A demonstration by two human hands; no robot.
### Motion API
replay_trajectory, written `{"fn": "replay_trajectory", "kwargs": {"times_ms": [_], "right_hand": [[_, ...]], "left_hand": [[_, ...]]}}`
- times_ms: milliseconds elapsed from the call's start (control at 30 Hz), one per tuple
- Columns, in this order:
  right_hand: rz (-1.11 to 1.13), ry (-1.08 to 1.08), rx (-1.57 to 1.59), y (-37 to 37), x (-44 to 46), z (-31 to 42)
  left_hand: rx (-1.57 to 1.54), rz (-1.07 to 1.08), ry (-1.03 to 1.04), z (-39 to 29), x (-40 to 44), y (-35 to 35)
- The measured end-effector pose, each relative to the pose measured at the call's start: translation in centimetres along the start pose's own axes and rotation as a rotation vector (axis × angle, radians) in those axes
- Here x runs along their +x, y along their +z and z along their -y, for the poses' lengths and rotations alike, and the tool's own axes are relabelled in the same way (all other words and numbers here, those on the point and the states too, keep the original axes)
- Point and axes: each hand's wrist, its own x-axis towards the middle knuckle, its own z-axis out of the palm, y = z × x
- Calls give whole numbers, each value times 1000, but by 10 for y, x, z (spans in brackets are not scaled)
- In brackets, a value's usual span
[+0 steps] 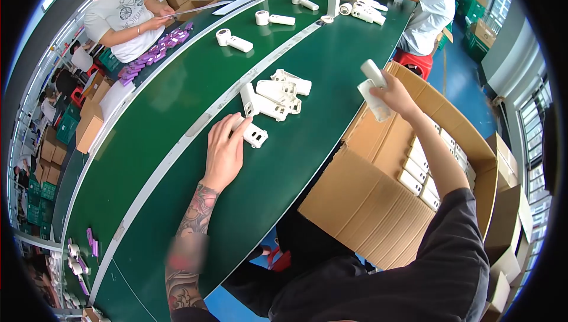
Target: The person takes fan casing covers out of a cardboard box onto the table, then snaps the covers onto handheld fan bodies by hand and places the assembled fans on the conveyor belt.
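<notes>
My left hand (225,150) rests on the green table with its fingers over the end of a white plastic casing (257,137), which has small dark openings in its near end. Just beyond it lies a loose pile of similar white casings (278,96). Over the edge of the cardboard box my right hand (395,94) is closed around two white casing pieces (374,104), one above the other. Part of both pieces is hidden by the fingers.
An open cardboard box (367,203) at my right holds rows of white casings (416,171). White handheld fans (236,42) lie along the far green strip, past a metal divider (222,109). Co-workers sit at the back right and stand at the back left, by purple pieces (157,52).
</notes>
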Motion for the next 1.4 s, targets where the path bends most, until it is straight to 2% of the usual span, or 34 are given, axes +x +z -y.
{"fn": "replay_trajectory", "kwargs": {"times_ms": [33,100,200,233,367,533,767,867,1000,1067,1200,1400], "right_hand": [[-33,-133,-132,12,20,4],[-10,-212,-201,34,53,29],[40,-234,-485,62,81,70],[38,-243,-486,71,87,78],[106,-267,-445,97,104,94],[190,-102,-173,93,123,88],[81,-90,-98,84,127,44],[24,-64,-62,65,135,10],[-66,17,-28,-20,128,-113],[-87,48,-26,-30,118,-137],[-97,163,-232,-91,39,-252],[-75,275,-511,-68,-14,-304]], "left_hand": [[-15,-64,-44,-4,1,2],[-79,-53,-86,-14,-5,-3],[-268,-31,-233,-25,-18,-17],[-263,-39,-235,-21,-20,-19],[-771,-168,-538,-5,-30,-18],[-913,-179,-584,0,-29,-16],[-976,-133,-560,0,-29,-18],[-968,-97,-568,-1,-31,-18],[-968,-63,-536,-1,-31,-19],[-934,-51,-523,-3,-29,-22],[-946,-28,-575,-10,-24,-22],[-907,-15,-643,-11,-22,-22]]}}
